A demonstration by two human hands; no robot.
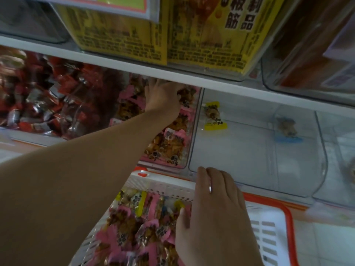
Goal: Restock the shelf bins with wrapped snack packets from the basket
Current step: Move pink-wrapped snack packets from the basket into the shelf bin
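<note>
Packets (134,233) with pink ends fill our white basket (269,227), which we hold up just under the shelf (115,60). More pink packets (171,143) lie in a clear bin (189,131) on the shelf, piled every which way, so they point in no one direction.

Our left hand (163,96) reaches deep into that bin, over the pink packets. Its fingers go in under the shelf above and are hidden, so we cannot tell if its grip is spread or pinching a packet.

Our right hand (215,214) rests on the far rim of the basket. Its fingers are curled over the rim and its thumb is inside, beside the packets, so its grip is wrapped on the basket.

The next bin (259,160) to the right holds one yellow packet (214,116). Its long side points from the back of the shelf toward us. A blue packet (287,129) lies farther right.
</note>
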